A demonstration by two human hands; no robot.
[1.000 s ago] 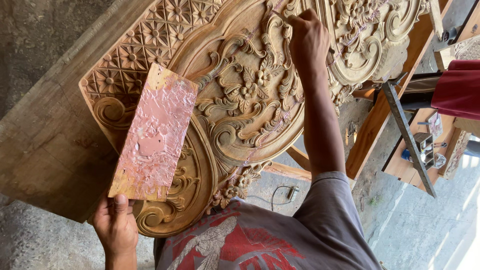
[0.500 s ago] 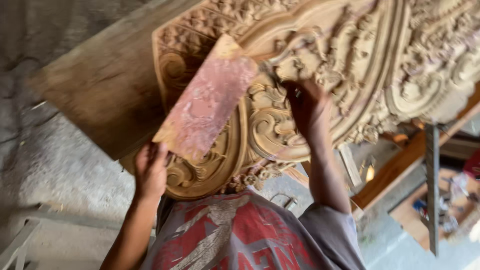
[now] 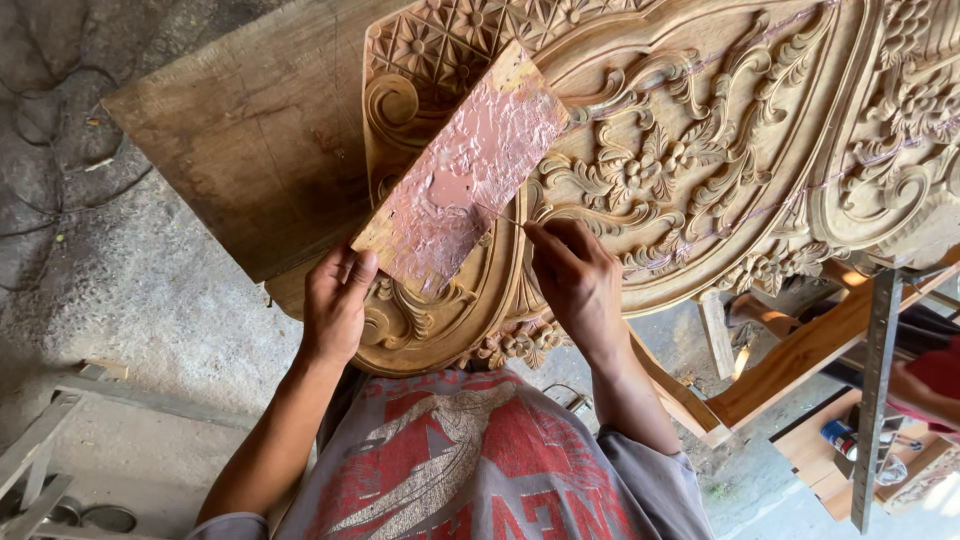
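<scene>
Filler-loading step — left hand [image 3: 335, 305] is gripping the pink-putty-smeared board [image 3: 463, 178], right hand [image 3: 578, 283] fingers are pinching a thin applicator [image 3: 505, 217] at its edge — next calling for a careful dab into the carved wooden panel [image 3: 700, 150].

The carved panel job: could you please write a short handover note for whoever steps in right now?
Left hand: grips the lower end of the board smeared with pink filler, holding it tilted over the carved panel.
Right hand: pinches a thin tool, its tip at the board's edge; the tool is too small to identify.
Done: filler is spread across the board; none can be made out on the carving.
Left: the visible carving looks bare wood, so filling appears mostly ahead.
</scene>
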